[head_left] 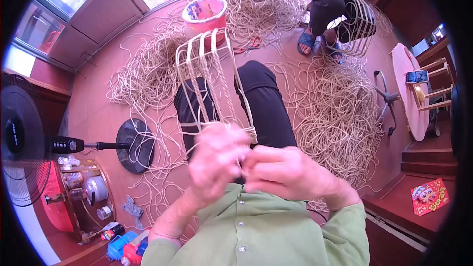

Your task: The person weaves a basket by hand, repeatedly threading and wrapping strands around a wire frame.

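Observation:
A white wire frame stands over my lap, between my knees, with pale cord wound along some of its bars. At the frame's near end is my left hand, smeared by motion, so its fingers do not show clearly. Close against it, my right hand has its fingers curled and pressed together at a thin pale strand. How the strand runs between the two hands is hidden.
Heaps of loose cord cover the floor. A pink bucket and red-handled scissors lie ahead. Another person holds a similar frame. At left stands a fan; at right, a round stool with a phone.

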A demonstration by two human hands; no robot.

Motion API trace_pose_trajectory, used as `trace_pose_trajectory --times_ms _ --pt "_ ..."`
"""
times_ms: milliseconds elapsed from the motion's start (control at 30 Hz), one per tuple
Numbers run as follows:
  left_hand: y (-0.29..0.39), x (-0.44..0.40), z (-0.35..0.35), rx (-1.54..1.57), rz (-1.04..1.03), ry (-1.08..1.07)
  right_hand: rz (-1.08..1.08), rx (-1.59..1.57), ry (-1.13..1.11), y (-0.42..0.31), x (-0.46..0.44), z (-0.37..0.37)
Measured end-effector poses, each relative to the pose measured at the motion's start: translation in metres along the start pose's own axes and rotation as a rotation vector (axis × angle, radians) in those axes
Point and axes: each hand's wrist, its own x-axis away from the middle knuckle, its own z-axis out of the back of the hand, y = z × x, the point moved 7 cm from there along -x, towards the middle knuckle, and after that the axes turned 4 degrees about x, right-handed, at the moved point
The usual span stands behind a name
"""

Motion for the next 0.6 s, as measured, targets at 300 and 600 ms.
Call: trace_pose_trajectory --times_ms 300,600 --pt "-0.029 -0.016 0.005 -0.307 0.273 0.199 -0.489 -0.456 0.403 0.125 0.012 -0.007" --pt "-0.060 -0.008 -0.036 -0.325 0.412 0.217 -0.488 -0.879 0.282 0.157 -0.005 -0.028"
